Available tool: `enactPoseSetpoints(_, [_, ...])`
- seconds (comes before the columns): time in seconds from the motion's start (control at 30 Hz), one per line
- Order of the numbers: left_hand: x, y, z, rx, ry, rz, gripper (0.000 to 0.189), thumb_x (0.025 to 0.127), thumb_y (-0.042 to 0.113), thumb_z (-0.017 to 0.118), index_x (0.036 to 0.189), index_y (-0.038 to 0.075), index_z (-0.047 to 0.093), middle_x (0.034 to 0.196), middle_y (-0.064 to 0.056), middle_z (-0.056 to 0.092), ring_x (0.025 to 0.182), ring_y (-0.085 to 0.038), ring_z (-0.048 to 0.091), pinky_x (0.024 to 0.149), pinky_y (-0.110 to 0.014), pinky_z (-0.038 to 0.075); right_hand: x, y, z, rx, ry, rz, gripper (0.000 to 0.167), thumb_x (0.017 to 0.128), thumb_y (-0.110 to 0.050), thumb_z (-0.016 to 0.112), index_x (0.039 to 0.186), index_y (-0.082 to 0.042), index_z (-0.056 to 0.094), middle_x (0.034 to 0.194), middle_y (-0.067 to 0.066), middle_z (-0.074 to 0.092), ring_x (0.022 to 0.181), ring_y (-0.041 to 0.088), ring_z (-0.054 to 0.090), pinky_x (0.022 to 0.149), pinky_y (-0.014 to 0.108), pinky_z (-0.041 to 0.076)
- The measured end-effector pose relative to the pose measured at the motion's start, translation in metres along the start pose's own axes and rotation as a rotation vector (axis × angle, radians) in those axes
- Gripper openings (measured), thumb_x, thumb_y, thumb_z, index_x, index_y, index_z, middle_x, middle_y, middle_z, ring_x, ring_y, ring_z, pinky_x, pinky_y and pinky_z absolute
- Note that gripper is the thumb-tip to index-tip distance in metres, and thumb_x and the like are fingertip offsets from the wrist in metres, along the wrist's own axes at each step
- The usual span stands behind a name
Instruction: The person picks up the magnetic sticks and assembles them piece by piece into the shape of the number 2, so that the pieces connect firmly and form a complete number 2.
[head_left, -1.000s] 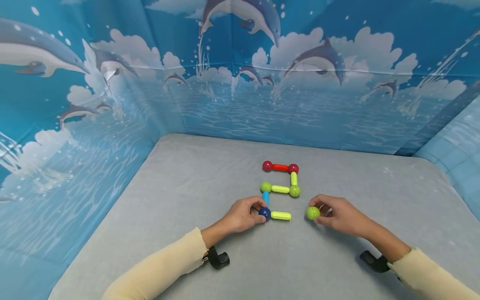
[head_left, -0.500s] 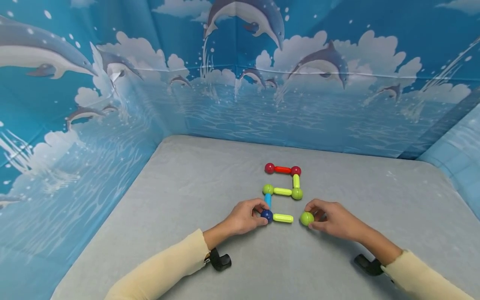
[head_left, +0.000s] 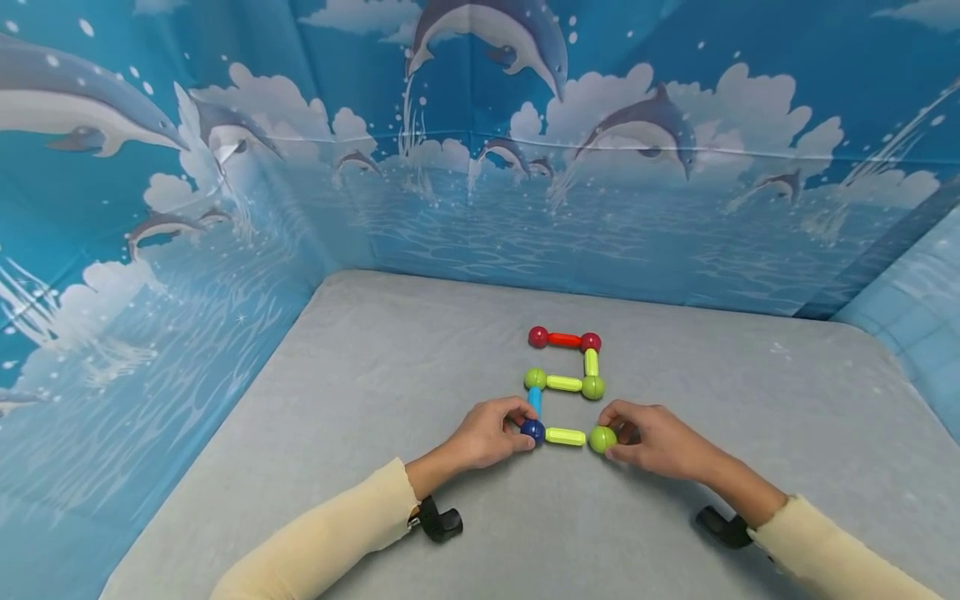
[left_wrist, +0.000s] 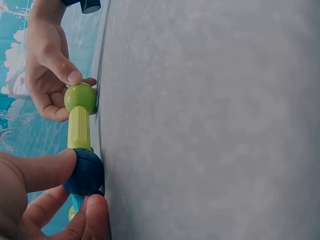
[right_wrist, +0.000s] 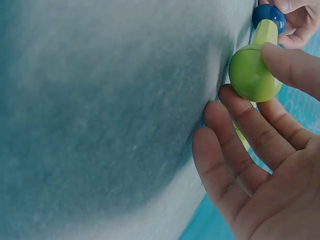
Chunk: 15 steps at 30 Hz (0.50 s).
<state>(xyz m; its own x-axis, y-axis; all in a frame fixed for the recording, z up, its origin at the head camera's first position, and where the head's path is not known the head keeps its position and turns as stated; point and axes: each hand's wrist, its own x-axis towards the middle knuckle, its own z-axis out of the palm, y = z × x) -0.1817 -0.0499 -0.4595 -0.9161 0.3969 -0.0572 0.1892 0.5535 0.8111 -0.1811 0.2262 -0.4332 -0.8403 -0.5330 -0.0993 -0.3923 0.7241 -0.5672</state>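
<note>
My left hand [head_left: 491, 432] pinches a dark blue ball [head_left: 533, 432] between thumb and fingers, seen close in the left wrist view. From that ball a yellow-green rod [head_left: 566, 437] points right and a light blue rod [head_left: 535, 402] runs away from me to a green ball [head_left: 536, 379]. My right hand [head_left: 660, 442] grips a loose green ball [head_left: 602, 439] by thumb and fingertips, right at the free end of the yellow-green rod. In the right wrist view this green ball [right_wrist: 255, 74] overlaps the rod's end, with the blue ball [right_wrist: 269, 19] beyond.
Farther back the chain goes on: a yellow-green rod [head_left: 564, 383], another green ball [head_left: 593, 387], an upright-lying yellow-green rod [head_left: 591, 362], then two red balls [head_left: 538, 337] joined by a red rod [head_left: 564, 340]. A grey cloth surface [head_left: 390, 358] lies below; a dolphin-print curtain [head_left: 465, 200] surrounds it.
My right hand has brought the green ball leftward, up to the end of the yellow-green rod. My left hand stays on the blue ball.
</note>
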Motion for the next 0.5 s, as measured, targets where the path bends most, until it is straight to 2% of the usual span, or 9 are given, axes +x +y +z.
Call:
enactPoseSetpoints(0.27, [0.001,-0.003,-0.005,0.001,0.014,-0.004,0.023,0.085,0.011,0.077,0.107,0.015,0.069,0.101,-0.004,0.067,0.076,-0.011,0.055,0.064,-0.022,0.045,0.011,-0.01,0.005,-0.062,0.031,-0.031,0.027,0.084,-0.017,0.077,0.106,-0.013,0.063,0.094,-0.004,0.069,0.079,0.005,0.061,0.067,0.021,0.05])
enactPoseSetpoints(0.5, [0.003,-0.002,-0.006,-0.008,0.003,-0.003,0.023,0.086,0.012,0.076,0.108,0.016,0.069,0.102,-0.004,0.067,0.075,-0.011,0.054,0.064,-0.022,0.045,0.011,-0.008,0.005,-0.067,0.026,-0.028,0.027,0.083,-0.017,0.078,0.105,-0.014,0.062,0.095,-0.005,0.068,0.081,0.005,0.061,0.069,0.022,0.052])
